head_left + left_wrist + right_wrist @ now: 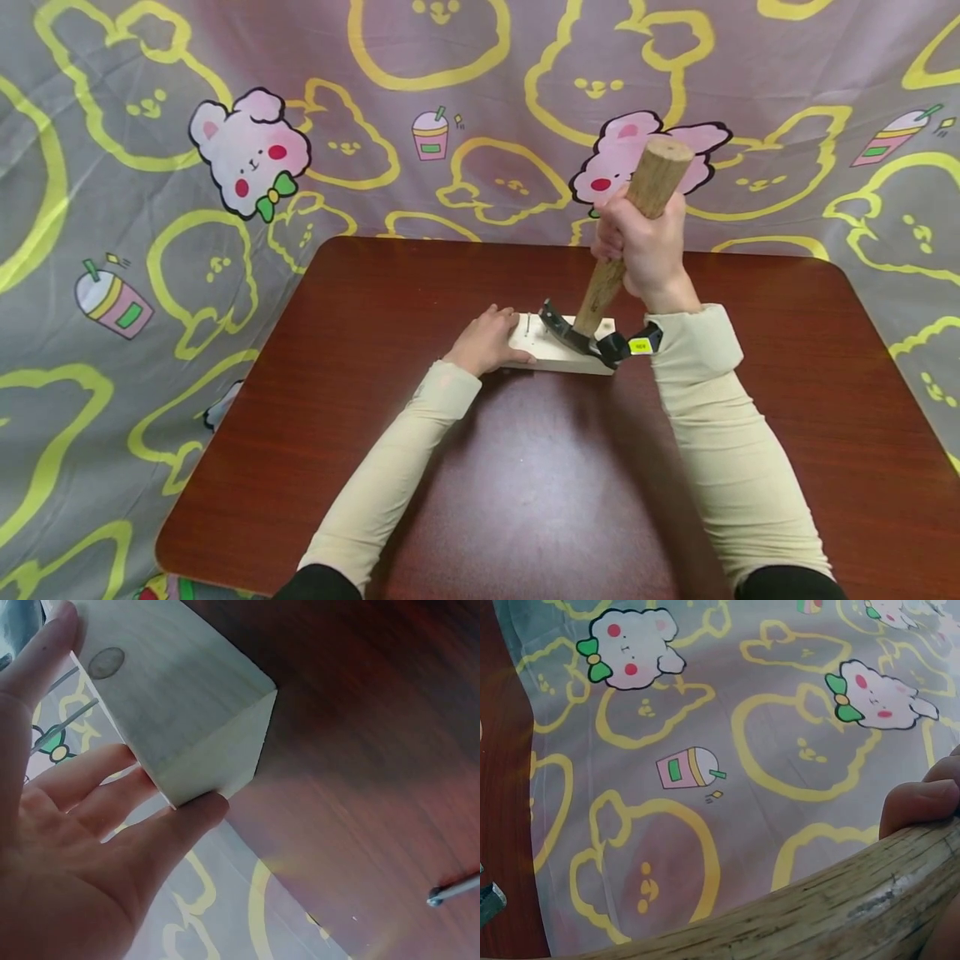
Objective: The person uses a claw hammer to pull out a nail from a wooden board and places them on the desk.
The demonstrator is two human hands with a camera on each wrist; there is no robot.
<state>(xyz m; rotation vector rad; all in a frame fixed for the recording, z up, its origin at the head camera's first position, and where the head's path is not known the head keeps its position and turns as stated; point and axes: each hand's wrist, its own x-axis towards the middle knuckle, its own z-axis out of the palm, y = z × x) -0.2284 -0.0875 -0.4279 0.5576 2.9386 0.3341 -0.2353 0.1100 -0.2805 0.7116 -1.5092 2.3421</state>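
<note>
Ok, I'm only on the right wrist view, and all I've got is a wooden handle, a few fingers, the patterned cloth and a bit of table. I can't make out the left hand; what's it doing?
Observer: In the head view, the left hand grips the left end of a pale board.
Operator: Got it. What does this handle belong to?
Observer: A claw hammer; the head view shows its forked end.
Operator: And is anything sticking out of that board?
Observer: Yes, the left wrist view shows two nails standing out of it.
</note>
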